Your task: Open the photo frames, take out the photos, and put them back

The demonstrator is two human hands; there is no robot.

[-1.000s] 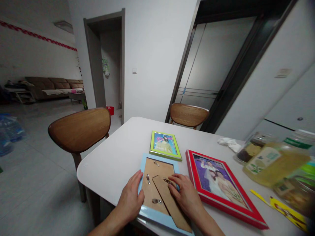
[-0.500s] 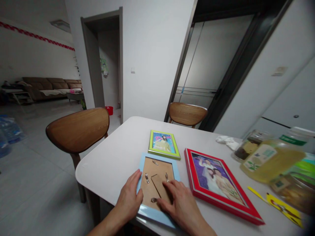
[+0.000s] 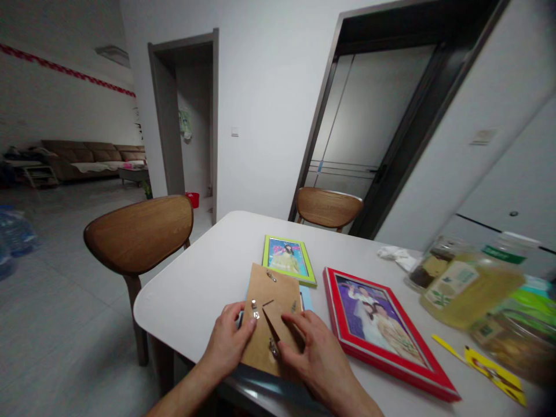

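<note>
A brown picture-frame backing board (image 3: 280,285) is raised and tilted above the light blue frame (image 3: 306,297), which it mostly hides. Several small metal clips and a cut stand flap show on its back. My left hand (image 3: 226,340) grips the board's left edge, thumb on the brown face. With thumb and fingers on the flap side, my right hand (image 3: 319,354) holds the board at its lower right. Behind the board lies a lime green picture frame (image 3: 311,271), its photo facing up. To the right of my right hand is a larger red picture frame (image 3: 393,370) with a photo.
On the white table (image 3: 186,289), a bottle of yellow liquid (image 3: 473,289), jars (image 3: 436,266), a white tissue (image 3: 397,255) and a yellow card (image 3: 495,373) stand or lie at the right. Wooden chairs (image 3: 139,231) are at the left and far sides.
The backing board has come up out of the blue frame and now tilts above it. Both hands have closed on it. The view has shifted slightly.
</note>
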